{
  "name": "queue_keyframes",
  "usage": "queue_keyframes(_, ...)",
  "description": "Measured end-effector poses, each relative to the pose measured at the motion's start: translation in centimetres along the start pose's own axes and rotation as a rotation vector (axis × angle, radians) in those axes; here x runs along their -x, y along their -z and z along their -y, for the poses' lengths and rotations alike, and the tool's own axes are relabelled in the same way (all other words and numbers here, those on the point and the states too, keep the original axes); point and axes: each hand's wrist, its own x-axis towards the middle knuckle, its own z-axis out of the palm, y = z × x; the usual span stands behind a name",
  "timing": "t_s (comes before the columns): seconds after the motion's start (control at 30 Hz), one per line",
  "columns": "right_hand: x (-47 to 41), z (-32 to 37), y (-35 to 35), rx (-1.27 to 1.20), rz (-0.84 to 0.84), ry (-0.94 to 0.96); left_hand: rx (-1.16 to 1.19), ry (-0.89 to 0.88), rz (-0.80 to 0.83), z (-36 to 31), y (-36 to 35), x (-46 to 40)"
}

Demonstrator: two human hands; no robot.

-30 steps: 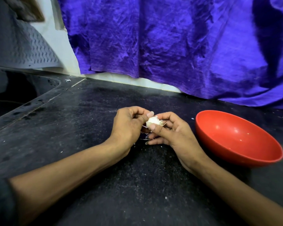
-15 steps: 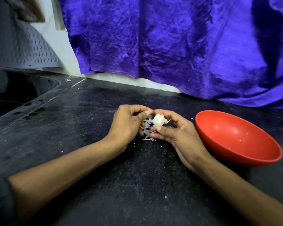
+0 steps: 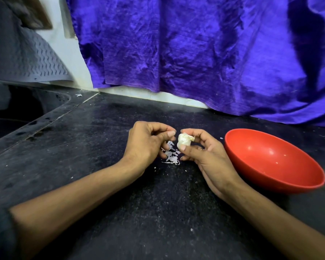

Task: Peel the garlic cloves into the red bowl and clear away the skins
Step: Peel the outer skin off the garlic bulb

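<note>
The garlic [image 3: 183, 140] sits above the dark desk [image 3: 83, 147], pinched in the right hand's [image 3: 204, 154] grip between thumb and fingertips. Just beside it, the left hand's [image 3: 146, 145] grip is curled, holding nothing visible. Torn skins [image 3: 171, 153] lie on the desk beneath the hands, and the red bowl [image 3: 274, 160] stands to the right.

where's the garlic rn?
Head view, centre: the garlic is pinched in the right hand, just right of the left hand, above the skins on the counter and left of the red bowl.
</note>
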Motion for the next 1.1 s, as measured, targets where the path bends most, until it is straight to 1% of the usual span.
queue_keyframes(0.1, 0.0, 0.0, -0.1, 0.000, -0.006, 0.009, -0.033, -0.001, -0.001, 0.0, 0.0, 0.1)
queue_keyframes(0.17, 0.1, 0.0, -0.1, -0.012, -0.008, 0.012, -0.060, -0.026, 0.043, -0.3, 0.0, 0.4)
queue_keyframes(0.23, 0.1, 0.1, -0.2, 0.006, -0.005, 0.026, -0.042, -0.014, 0.107, -0.7, -0.1, 0.8)
queue_keyframes(0.33, 0.2, 0.1, -0.2, 0.039, 0.000, 0.048, 0.070, 0.134, 0.175, -1.0, -0.3, 1.1)
queue_keyframes(0.43, 0.4, 0.2, -0.4, 0.026, 0.018, 0.061, 0.277, 0.332, 0.197, -0.9, -0.5, 1.1)
queue_keyframes(0.5, 0.4, 0.3, -0.3, 0.043, 0.020, 0.081, 0.376, 0.380, 0.182, -0.8, -0.5, 1.0)
queue_keyframes(0.67, 0.4, 0.5, -0.2, 0.059, 0.022, 0.084, 0.465, 0.428, 0.128, -0.5, -0.3, 0.7)
queue_keyframes(0.8, 0.5, 0.5, -0.3, -0.023, 0.057, 0.037, 0.496, 0.450, 0.071, -0.8, -0.4, 0.8)
queue_keyframes(0.97, 0.6, 0.7, -0.4, -0.069, 0.094, 0.006, 0.469, 0.448, 0.034, -0.9, -0.5, 0.8)
queue_keyframes(1.1, 0.5, 0.6, -0.1, -0.063, 0.056, 0.006, 0.427, 0.407, 0.054, -1.1, -0.4, 0.7)
